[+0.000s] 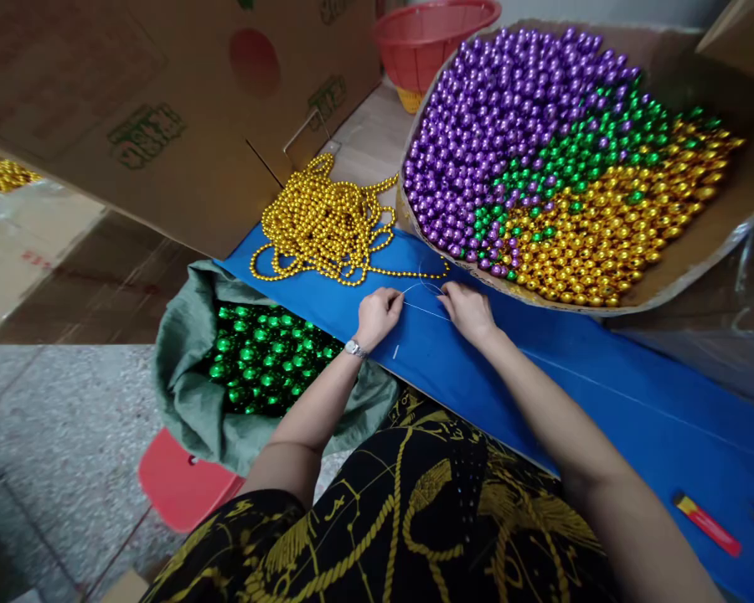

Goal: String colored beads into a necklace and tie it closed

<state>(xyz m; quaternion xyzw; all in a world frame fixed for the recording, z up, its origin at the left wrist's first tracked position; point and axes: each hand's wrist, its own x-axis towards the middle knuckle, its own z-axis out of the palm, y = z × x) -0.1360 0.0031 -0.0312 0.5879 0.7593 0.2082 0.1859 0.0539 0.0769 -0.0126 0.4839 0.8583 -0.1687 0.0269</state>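
Both hands are over the blue tabletop, pinching a thin clear string (424,308) that loops between them. My left hand (379,316), with a watch at the wrist, has its fingers closed on one part of the string. Closed on another part of it is my right hand (467,310), a short way to the right. Just beyond them lies a tangled heap of gold bead strands (323,219), one strand trailing toward my right hand. Behind my right hand stands a box of loose purple, green and gold beads (540,167).
A green cloth sack (182,368) of shiny green beads (264,356) sits left below the table edge, by a red stool (185,481). A large cardboard box (182,100) rises at left. Red baskets (433,42) stand behind. A red-and-yellow cutter (707,523) lies at right.
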